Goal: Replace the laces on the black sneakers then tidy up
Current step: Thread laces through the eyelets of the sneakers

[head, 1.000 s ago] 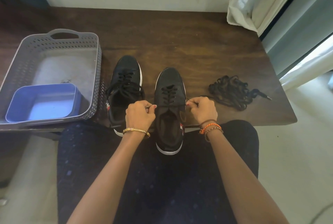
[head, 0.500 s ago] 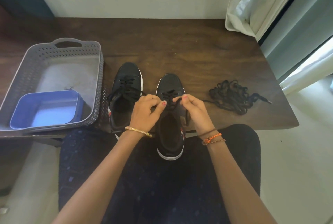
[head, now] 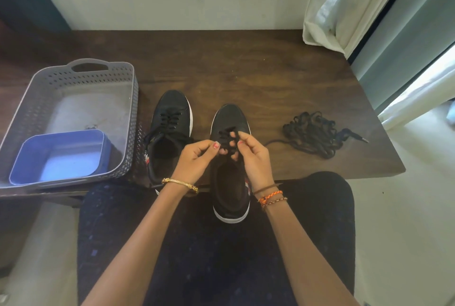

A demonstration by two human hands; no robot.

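Note:
Two black sneakers with white soles stand side by side at the table's front edge. The left sneaker (head: 172, 118) is laced, its lace ends loose. The right sneaker (head: 230, 177) hangs partly over the edge above my lap. My left hand (head: 197, 160) and my right hand (head: 251, 155) meet over its upper eyelets, each pinching an end of its black lace (head: 227, 134). A tangled pile of black laces (head: 312, 134) lies on the table to the right.
A grey perforated basket (head: 130, 113) sits at the left of the dark wooden table (head: 246, 64), with a blue tub (head: 59, 155) inside it. A white curtain (head: 344, 5) hangs at the back right. My dark-clothed lap is below the table edge.
Both hands had been pulling the lace ends apart at the shoe's sides; they have come together over the tongue and now hold the ends close to each other.

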